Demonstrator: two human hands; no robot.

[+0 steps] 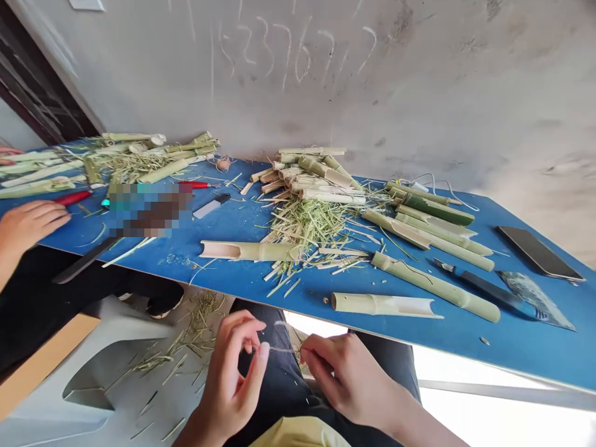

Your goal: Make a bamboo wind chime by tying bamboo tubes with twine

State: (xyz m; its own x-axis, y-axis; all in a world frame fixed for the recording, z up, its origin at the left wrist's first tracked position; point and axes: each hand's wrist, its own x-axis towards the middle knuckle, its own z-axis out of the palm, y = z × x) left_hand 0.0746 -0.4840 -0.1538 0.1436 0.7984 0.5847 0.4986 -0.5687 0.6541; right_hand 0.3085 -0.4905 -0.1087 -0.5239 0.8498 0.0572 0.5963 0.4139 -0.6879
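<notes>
Below the table's near edge, over my lap, my left hand and my right hand each pinch one end of a thin pale strand stretched between their fingertips. Both hands have fingers curled and closed on it. On the blue table in front of them lie split green bamboo pieces, the nearest one just past my right hand, another farther left, with a heap of fine bamboo shavings behind.
A cleaver and a dark phone lie at the table's right. More bamboo stalks sit at right and a pile at far left. Another person's hand rests on the left edge. Red-handled tools lie mid-left.
</notes>
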